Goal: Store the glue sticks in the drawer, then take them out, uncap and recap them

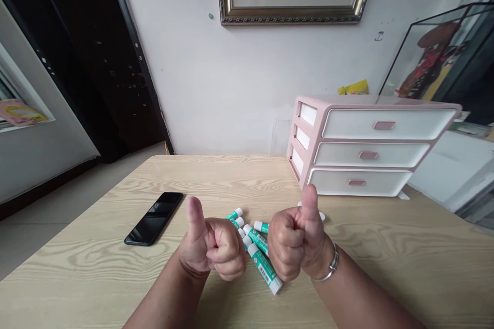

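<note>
My left hand is a fist with its thumb pointing up, over the middle of the wooden table, with nothing in it. To its right, my right hand makes the same shape, fingers curled in and thumb raised, also holding nothing; a silver bracelet is round that wrist. Several green and white tubes lie on the table between and behind the two hands, partly hidden by them. The nearest tube lies slanted between the fists. Some white object shows just behind my right hand, mostly covered.
A black phone lies at the left of the table. The pink and white drawer unit stands at the back right, with a yellow packet at its top rear. Behind the table is a wall with a framed picture.
</note>
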`<state>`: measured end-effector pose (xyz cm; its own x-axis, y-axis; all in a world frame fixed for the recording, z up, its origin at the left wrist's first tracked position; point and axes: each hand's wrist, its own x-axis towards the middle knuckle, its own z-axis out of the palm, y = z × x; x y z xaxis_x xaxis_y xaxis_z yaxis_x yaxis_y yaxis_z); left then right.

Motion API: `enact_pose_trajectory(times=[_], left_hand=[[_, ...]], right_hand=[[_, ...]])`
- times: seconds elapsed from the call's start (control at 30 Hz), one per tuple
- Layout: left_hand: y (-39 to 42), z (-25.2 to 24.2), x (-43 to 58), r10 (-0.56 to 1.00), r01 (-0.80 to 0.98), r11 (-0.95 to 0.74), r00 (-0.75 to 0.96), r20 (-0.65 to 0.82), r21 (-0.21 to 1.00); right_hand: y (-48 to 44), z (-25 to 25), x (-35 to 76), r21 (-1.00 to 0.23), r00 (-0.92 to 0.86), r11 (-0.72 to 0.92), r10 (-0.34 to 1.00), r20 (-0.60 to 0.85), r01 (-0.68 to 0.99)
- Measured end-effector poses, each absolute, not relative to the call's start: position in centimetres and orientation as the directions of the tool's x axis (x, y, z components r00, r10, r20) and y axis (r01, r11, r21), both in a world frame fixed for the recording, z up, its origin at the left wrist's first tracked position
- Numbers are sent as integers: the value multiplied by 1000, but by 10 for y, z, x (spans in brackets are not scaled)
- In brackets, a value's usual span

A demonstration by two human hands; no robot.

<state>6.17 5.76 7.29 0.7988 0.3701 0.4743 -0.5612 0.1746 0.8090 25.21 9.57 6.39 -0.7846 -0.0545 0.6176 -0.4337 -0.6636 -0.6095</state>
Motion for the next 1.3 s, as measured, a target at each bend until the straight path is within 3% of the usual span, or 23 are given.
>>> enact_pose_trajectory(times=[0.57, 1.3], left_hand=[[61, 70, 57, 387, -538, 153, 804, 450, 829], [59, 70, 63, 336, -529, 192, 827, 452, 826]], right_hand=[[96, 69, 256, -624, -781, -628, -40, 623, -465], [94, 59, 252, -644, -842, -671, -54, 536, -368]])
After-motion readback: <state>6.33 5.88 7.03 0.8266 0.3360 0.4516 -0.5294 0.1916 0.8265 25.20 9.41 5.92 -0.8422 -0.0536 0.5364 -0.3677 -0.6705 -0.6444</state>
